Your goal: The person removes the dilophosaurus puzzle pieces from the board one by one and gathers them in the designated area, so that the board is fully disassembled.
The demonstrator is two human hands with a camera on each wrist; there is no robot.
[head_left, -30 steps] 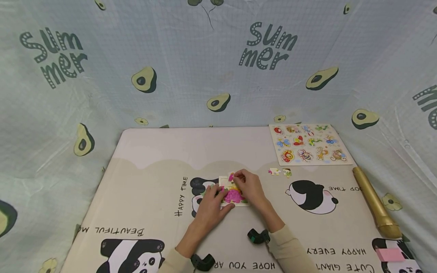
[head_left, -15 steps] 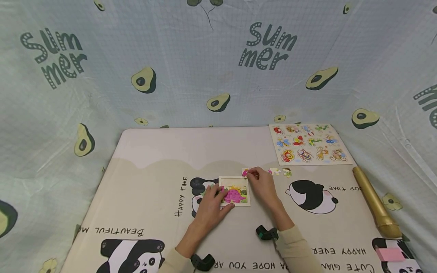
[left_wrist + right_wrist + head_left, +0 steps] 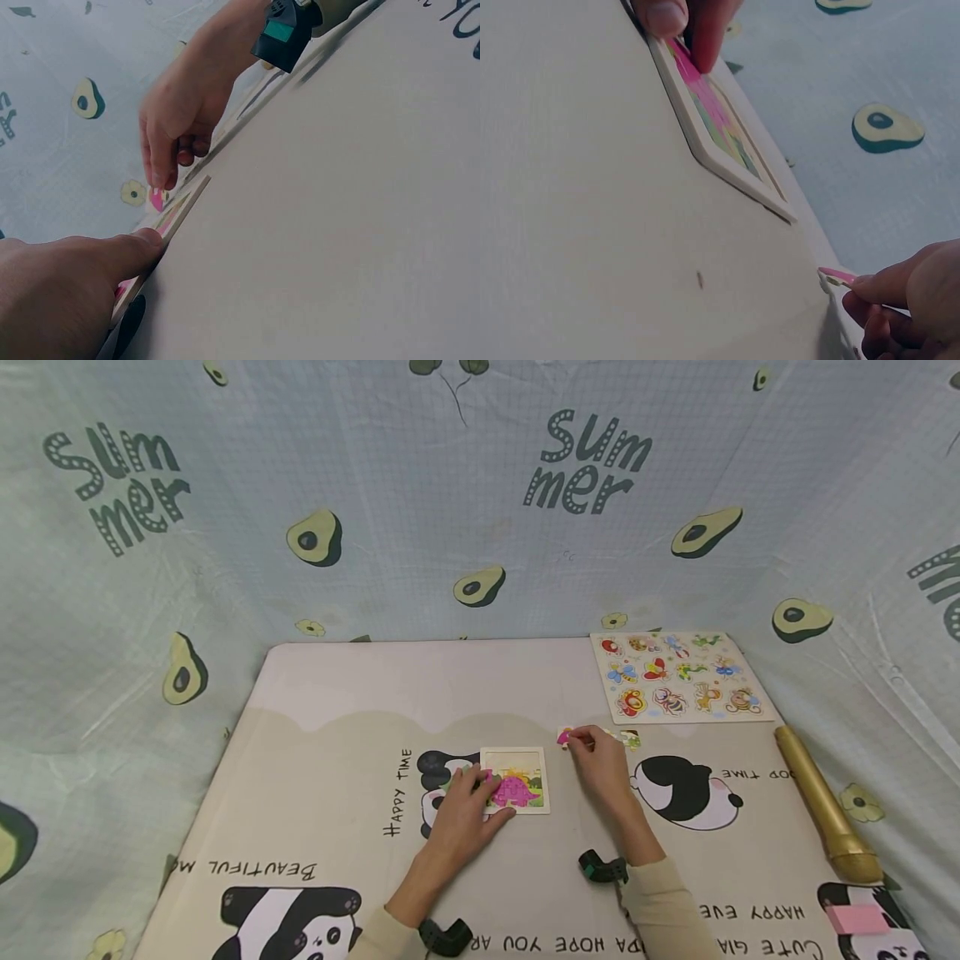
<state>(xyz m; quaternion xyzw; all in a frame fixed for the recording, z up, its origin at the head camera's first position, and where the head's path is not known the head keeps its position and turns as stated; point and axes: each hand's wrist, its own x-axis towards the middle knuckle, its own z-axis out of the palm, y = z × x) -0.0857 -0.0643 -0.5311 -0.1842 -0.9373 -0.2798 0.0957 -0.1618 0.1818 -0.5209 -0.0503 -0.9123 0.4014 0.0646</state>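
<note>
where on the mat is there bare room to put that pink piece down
Bare mat lies behind the puzzle frame, up to the mat's far edge, and left of the left hand. It is crowded right of the right hand, which pinches the pink piece: loose pieces and the insect board.

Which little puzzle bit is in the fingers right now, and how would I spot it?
Start at the small framed puzzle board mid-table, which the left hand holds down. Just right and beyond it, the right hand pinches a puzzle piece. It is pink and held, while the loose pieces beside it look pale and lie untouched on the table.
</note>
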